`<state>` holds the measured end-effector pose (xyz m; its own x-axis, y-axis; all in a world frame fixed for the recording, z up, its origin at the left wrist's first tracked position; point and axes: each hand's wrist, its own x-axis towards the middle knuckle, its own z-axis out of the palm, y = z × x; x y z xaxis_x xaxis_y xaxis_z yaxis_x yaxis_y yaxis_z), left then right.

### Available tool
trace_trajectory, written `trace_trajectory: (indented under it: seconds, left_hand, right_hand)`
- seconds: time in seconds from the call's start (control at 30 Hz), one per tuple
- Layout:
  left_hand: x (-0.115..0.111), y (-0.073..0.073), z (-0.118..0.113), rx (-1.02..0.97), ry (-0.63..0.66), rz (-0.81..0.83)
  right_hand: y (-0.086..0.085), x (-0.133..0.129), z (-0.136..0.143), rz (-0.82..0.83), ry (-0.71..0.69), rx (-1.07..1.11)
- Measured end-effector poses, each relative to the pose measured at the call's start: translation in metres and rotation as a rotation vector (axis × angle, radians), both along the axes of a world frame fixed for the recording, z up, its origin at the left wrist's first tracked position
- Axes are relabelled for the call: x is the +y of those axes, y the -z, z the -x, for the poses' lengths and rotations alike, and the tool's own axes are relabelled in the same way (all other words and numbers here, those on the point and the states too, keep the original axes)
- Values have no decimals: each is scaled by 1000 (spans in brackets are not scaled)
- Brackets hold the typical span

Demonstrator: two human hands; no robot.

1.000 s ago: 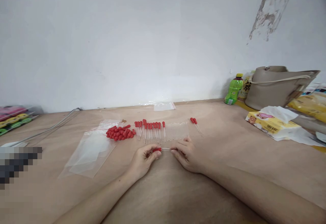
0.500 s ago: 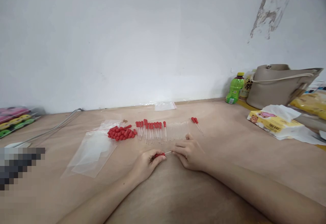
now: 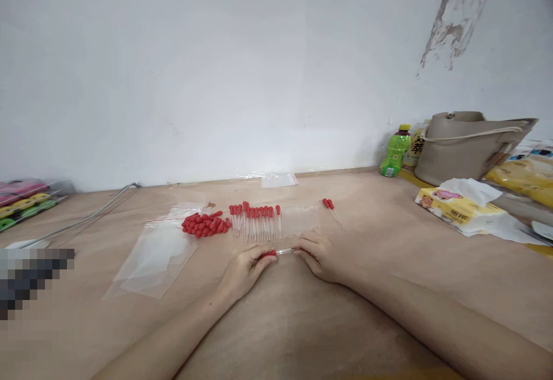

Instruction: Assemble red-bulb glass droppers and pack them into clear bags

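Note:
My left hand (image 3: 248, 265) is closed around a red rubber bulb (image 3: 269, 253), pinching it between thumb and fingers. A clear glass dropper tube (image 3: 284, 251) runs level from the bulb's mouth to my right hand (image 3: 317, 255), whose fingertips pinch its other end. Just beyond my hands lies a row of droppers with red bulbs (image 3: 257, 213), and to its right a row of bare glass tubes (image 3: 300, 220). A heap of loose red bulbs (image 3: 203, 225) rests left of the rows. Two more capped droppers (image 3: 329, 204) lie apart on the right.
Clear zip bags (image 3: 151, 259) lie flat at left, near a grey cable (image 3: 99, 210). Another small bag (image 3: 279, 181) is by the wall. At right stand a tissue pack (image 3: 460, 210), a green bottle (image 3: 395, 152) and a beige bag (image 3: 453, 147). Brown paper (image 3: 380, 242) covers the table.
Both hands have moved slightly up and away from me, still holding the bulb and tube. The tube now lies straighter between them, and my right fingers are drawn closer together.

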<state>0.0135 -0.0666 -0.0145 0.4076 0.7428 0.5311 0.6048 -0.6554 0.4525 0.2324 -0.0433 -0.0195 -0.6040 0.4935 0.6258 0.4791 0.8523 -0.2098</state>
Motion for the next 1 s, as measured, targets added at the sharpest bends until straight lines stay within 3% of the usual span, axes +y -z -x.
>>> trace_trajectory:
  seconds: [0.2, 0.57, 0.7, 0.83, 1.0]
  left_hand:
    - [-4, -2, -3, 22, 20, 10]
    - [-2, -1, -2, 51, 53, -24]
    - [-1, -2, 0, 70, 67, -50]
    - [-1, -2, 3, 27, -60, -3]
    - [1, -1, 4, 71, -85, 44]
  right_hand:
    - [-7, -5, 2, -80, -10, -72]
    - [-12, -7, 4, 8, 0, -192]
    - [-19, -11, 2, -30, 47, -286]
    - [-27, -3, -8, 0, 231, -270]
    - [-39, 37, -34, 320, 743, -116]
